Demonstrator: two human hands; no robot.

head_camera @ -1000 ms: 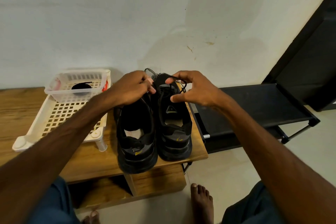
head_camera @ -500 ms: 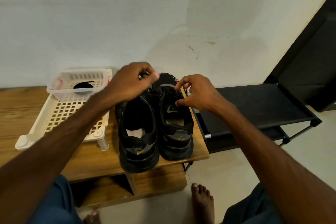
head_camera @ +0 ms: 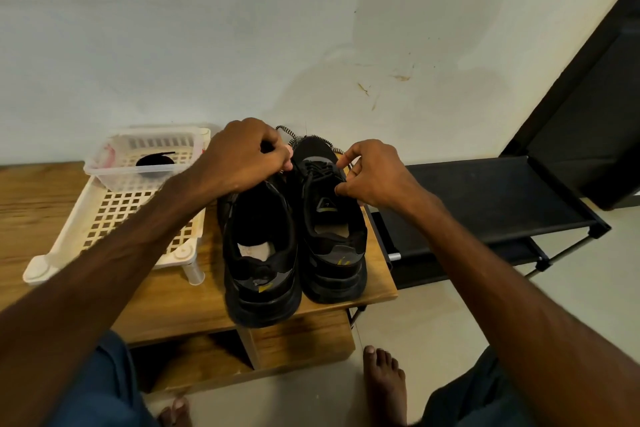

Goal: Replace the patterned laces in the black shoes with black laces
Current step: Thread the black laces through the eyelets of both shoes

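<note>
Pale plaster wall (head_camera: 207, 28) backs a low wooden table (head_camera: 180, 302), on which two black shoes stand side by side, heels toward the person. The left hand (head_camera: 242, 156) sits over the toe end of the left shoe (head_camera: 259, 270), at the shoe's 12 o'clock, with its fingers curled tight. Whether they grip a lace I cannot tell. The right hand (head_camera: 374, 173) is at 2 o'clock of the right shoe (head_camera: 332, 246), thumb and forefinger pinched together beside the tongue on a thin strand of the black lace (head_camera: 318, 168) threaded across that shoe. A patterned lace (head_camera: 294, 137) lies behind the toes, at 12 o'clock of the pair, between the two hands. At 9 o'clock of the shoes a white slotted rack (head_camera: 114, 218) carries a clear tub (head_camera: 114, 180), and a coiled black lace (head_camera: 154, 160) lies in it. At 3 o'clock stands a black shelf (head_camera: 485, 201).
</note>
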